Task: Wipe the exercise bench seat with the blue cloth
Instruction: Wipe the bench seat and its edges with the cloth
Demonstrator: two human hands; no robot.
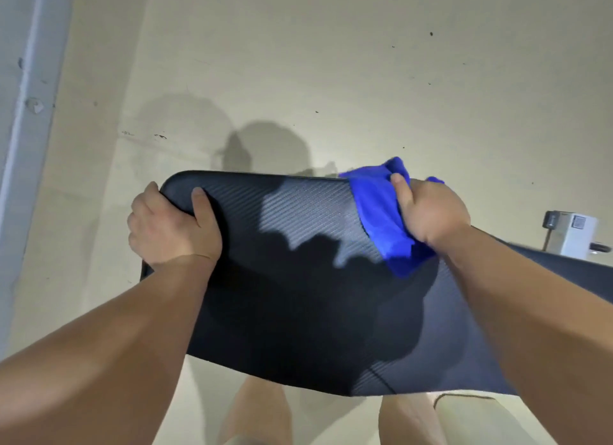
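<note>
The black textured bench seat (pixel 298 278) fills the middle of the head view, its rounded far end pointing away from me. My left hand (pixel 172 225) grips the seat's far left corner, thumb on top and fingers wrapped around the edge. My right hand (pixel 431 212) holds the bunched blue cloth (pixel 378 212) and presses it on the seat's far right part. Some of the cloth hangs over the far edge. Shadows of my arms cover much of the pad.
A pale floor (pixel 331 79) lies beyond the seat. A white strip (pixel 30 112) runs along the left. A small white and grey device (pixel 570 235) sits at the right behind the pad. My legs (pixel 258 411) show below the seat's near edge.
</note>
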